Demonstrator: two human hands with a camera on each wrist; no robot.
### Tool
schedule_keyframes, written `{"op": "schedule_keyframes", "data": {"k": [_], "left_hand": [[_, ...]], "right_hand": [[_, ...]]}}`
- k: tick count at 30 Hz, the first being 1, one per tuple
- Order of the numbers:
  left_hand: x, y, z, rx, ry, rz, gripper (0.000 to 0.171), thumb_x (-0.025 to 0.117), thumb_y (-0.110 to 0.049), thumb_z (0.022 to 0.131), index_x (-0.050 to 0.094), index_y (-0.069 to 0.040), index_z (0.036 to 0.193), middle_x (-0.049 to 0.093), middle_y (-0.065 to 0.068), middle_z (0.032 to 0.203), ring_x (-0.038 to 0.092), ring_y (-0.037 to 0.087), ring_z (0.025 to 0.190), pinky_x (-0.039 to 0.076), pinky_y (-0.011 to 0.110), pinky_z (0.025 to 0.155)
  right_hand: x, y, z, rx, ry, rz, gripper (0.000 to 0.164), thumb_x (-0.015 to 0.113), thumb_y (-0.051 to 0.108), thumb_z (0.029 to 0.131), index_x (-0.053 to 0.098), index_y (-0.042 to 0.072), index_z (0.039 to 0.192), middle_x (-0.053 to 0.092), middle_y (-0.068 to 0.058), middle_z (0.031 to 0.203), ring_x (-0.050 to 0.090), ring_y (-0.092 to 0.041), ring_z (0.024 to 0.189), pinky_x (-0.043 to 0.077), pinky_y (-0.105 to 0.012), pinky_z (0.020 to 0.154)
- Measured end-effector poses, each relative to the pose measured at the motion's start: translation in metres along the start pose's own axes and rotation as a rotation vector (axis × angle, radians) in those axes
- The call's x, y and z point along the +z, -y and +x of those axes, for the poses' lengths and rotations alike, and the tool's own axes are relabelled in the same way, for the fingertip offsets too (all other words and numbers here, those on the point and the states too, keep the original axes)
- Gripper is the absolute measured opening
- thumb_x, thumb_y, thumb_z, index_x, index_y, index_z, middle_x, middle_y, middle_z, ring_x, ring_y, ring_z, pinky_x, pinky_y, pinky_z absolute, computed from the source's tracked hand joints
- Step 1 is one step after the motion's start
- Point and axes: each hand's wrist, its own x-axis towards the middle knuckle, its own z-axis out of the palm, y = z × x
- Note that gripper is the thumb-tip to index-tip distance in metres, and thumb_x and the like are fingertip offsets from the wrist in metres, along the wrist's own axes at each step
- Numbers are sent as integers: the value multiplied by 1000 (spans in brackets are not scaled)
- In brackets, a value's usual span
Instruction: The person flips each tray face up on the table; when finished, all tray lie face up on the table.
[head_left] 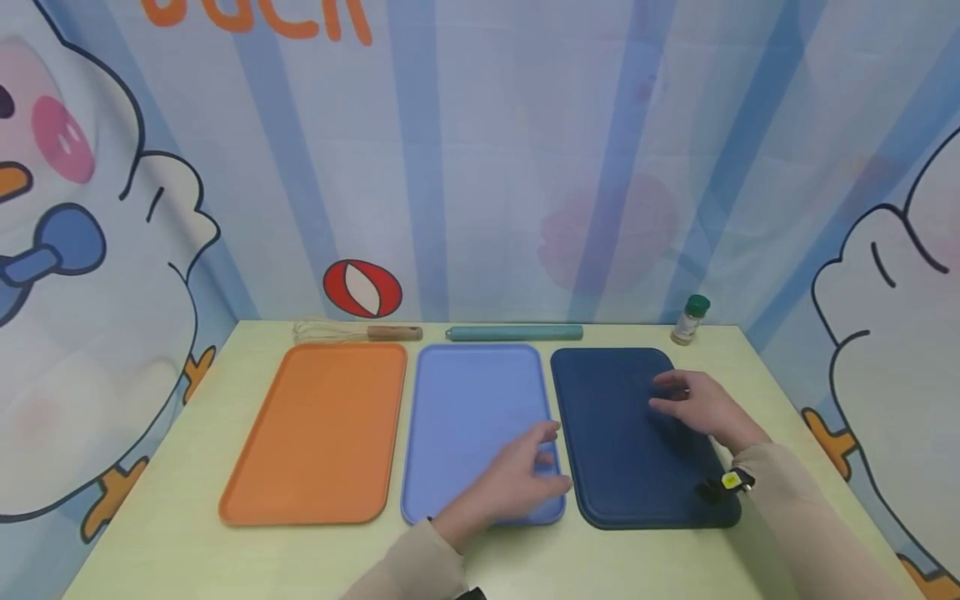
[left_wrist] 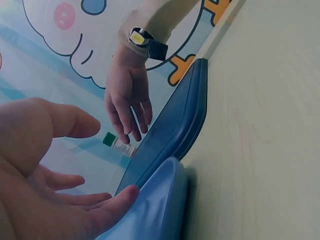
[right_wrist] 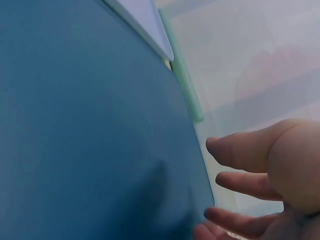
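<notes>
My left hand (head_left: 517, 477) hovers over the lower right part of the light blue tray (head_left: 472, 400), fingers spread and holding nothing. Above the right side of the dark blue tray (head_left: 615, 442) is my right hand (head_left: 701, 404), its fingers loosely bent with nothing between them. In the right wrist view its thumb and fingers (right_wrist: 245, 182) stand apart, and a shadow falls on the dark tray. A small clear jar with a green lid (head_left: 690, 319) stands behind the right hand, near the table's back edge.
An orange tray (head_left: 315, 433) lies at the left of the pale table (head_left: 172, 500). Along the back edge lie a whisk (head_left: 360, 332) with a wooden handle and a teal rolling pin (head_left: 513, 333). A printed curtain (head_left: 495, 167) hangs right behind the table.
</notes>
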Motion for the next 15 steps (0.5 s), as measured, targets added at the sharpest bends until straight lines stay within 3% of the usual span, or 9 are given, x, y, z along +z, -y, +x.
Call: {"op": "schedule_keyframes", "data": {"k": [5, 8, 15], "left_hand": [[10, -5, 4, -51, 31, -40, 81, 75, -27, 97, 34, -16, 165, 38, 7, 167, 50, 32, 145, 53, 51, 104], [16, -6, 5, -74, 30, -52, 83, 76, -31, 96, 32, -19, 165, 37, 6, 168, 54, 30, 142, 54, 50, 101], [25, -11, 11, -65, 56, -42, 84, 73, -34, 98, 28, -23, 167, 31, 4, 171, 56, 37, 139, 53, 49, 106]], "right_hand": [[-4, -10, -1, 97, -8, -44, 66, 67, 23, 103, 41, -13, 151, 35, -43, 155, 36, -62, 140, 44, -67, 107], [-5, -15, 0, 133, 29, -26, 74, 68, 25, 102, 34, -14, 154, 28, -46, 156, 31, -64, 142, 41, -69, 109], [-10, -23, 0, 104, 76, 20, 74, 67, 26, 104, 32, -15, 155, 28, -48, 155, 31, -64, 143, 42, -68, 109]]}}
